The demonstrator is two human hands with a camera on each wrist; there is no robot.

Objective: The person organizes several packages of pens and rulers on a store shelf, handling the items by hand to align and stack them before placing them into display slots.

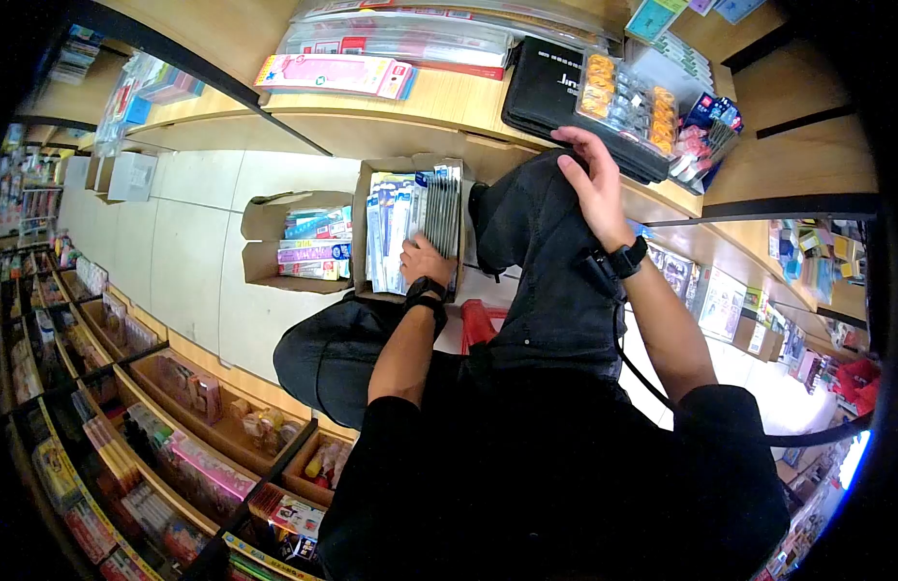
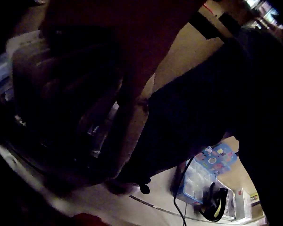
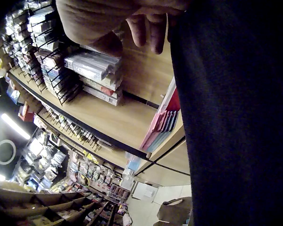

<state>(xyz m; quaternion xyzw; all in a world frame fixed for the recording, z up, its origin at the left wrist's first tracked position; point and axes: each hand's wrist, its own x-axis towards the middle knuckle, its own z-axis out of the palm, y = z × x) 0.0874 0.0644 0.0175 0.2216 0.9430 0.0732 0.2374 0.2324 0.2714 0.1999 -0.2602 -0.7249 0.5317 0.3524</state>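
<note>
In the head view, my left hand (image 1: 426, 263) reaches down into a cardboard box (image 1: 371, 283) filled with flat plastic-wrapped packets (image 1: 398, 208). Its fingers lie against the tops of the packets near the box's front end; whether they pinch one I cannot tell. Grey-edged packs (image 1: 443, 215) stand in a tight row along the right of the same box. The left wrist view is very dark. My right hand (image 1: 596, 189) is at my raised knee, fingers loosely bent and holding nothing; some of its fingers (image 3: 156, 35) show in the right wrist view.
A second open carton (image 1: 262, 261) with colourful packs stands left of the box on the tiled floor (image 1: 192, 252). Above the knee, a shelf (image 1: 434, 97) bears a black case (image 1: 546, 87) and orange items in clear packaging (image 1: 599, 87). Divided display bins (image 1: 192, 426) line the lower left.
</note>
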